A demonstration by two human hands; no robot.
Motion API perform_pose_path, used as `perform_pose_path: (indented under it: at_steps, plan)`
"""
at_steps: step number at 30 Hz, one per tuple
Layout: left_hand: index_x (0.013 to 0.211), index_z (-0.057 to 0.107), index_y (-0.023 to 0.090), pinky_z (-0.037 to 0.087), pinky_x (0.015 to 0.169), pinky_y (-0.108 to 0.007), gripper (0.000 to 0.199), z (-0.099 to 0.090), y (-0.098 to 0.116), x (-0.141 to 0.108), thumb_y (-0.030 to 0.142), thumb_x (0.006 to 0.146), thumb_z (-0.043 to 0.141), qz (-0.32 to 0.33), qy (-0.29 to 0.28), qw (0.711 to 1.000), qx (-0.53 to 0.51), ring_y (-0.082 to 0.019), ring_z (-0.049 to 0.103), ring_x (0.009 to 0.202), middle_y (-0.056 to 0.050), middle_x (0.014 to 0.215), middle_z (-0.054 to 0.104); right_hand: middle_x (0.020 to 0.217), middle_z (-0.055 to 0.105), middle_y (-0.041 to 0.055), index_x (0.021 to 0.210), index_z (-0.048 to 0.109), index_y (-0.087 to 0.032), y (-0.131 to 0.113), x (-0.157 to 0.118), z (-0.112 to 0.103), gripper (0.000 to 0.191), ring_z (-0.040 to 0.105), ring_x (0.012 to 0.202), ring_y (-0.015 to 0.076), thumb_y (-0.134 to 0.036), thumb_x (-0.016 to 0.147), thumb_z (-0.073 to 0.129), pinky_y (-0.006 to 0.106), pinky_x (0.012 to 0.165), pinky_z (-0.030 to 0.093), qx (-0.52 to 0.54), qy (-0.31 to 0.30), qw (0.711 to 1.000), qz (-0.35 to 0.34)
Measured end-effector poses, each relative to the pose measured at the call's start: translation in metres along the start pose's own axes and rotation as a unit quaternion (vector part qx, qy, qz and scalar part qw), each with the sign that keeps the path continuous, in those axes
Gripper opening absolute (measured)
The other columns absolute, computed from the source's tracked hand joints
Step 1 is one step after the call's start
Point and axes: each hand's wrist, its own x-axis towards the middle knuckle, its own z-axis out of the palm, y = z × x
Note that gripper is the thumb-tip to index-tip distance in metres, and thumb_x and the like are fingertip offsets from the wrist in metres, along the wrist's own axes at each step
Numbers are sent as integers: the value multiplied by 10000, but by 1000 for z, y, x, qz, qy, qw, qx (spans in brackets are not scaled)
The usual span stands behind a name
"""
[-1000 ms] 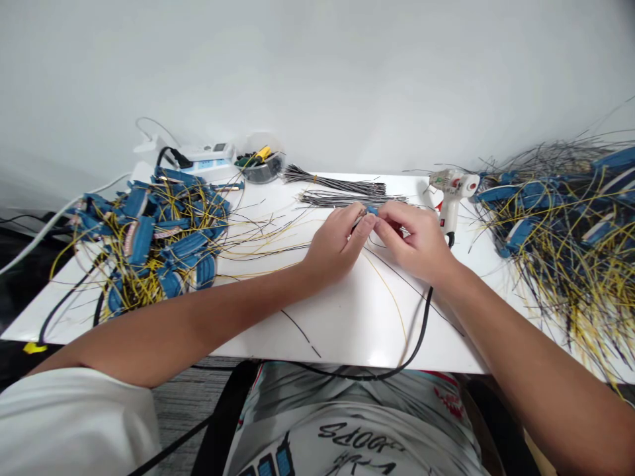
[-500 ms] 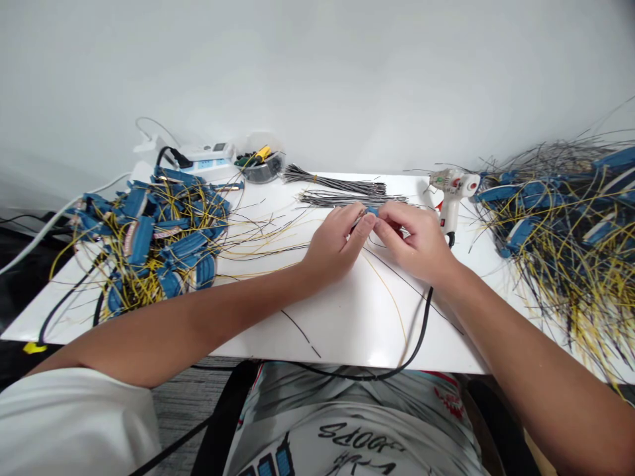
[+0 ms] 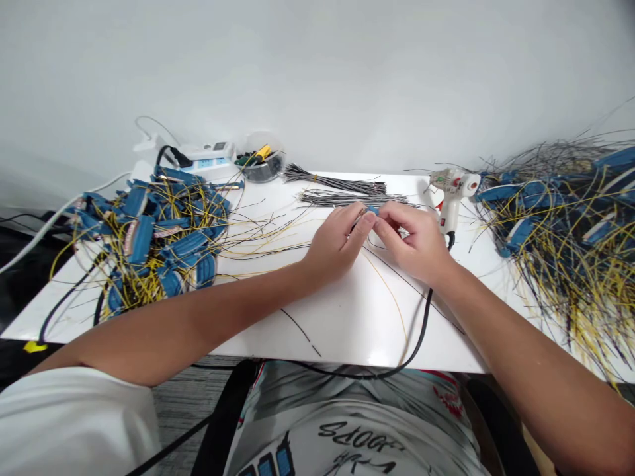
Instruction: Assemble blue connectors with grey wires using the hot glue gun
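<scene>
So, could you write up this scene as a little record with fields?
Left hand: holds small blue piece, mostly hidden
Right hand: grips same piece
Left side: pile of blue pieces with yellow and dark wires
Right side: similar pile
Behind hands: two dark wire bundles
Beyond right hand: white gun-shaped tool
Surface: white table

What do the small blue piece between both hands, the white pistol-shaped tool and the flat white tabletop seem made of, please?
Small blue piece: perhaps plastic or foam, evenly coloured; mostly covered, finish unclear. White pistol-shaped tool: probably hard plastic, smooth rounded body. Flat white tabletop: glossy, perhaps laminate, showing soft highlights.
</scene>
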Motion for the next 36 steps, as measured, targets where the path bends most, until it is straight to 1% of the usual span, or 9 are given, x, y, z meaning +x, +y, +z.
perform_pose_path:
  at_steps: [10,15,20,30,36]
  plan:
    - [812,345,233,425,787,-382,458,0,0,0,559,1133,334,1,1,1000,4,-195,478,780,-10,768,474,707,464,-5,764,470,-229,2,-1,1,328,415,657,157,-341,1049,586,319,593,314,1,3,1000,2]
    - [828,378,235,419,779,-382,442,-1,-1,-1,570,1116,391,1,-4,1000,25,-200,475,790,-13,783,491,687,444,-9,769,465,-231,0,-1,1,339,395,639,155,-370,1061,566,318,583,311,-2,4,1000,-1]
    - [834,376,233,411,790,-376,431,-1,-1,-1,544,1131,356,4,-9,1000,21,-198,475,808,-13,797,491,691,452,-7,766,460,-230,0,0,1,337,407,640,153,-347,1065,564,320,588,317,-3,0,1000,-2]
    - [813,350,233,418,777,-373,468,0,-1,0,579,1129,332,-1,0,1000,22,-198,478,789,-12,773,474,706,476,0,772,473,-232,2,0,0,329,431,659,163,-352,1063,567,330,606,333,-15,-4,1000,-9]
    - [820,350,233,419,786,-385,456,-1,-1,-1,564,1133,331,3,-5,1000,21,-201,479,794,-17,782,487,703,468,-4,765,453,-230,2,0,0,322,426,653,157,-306,1056,567,328,608,333,-16,0,1000,-15]
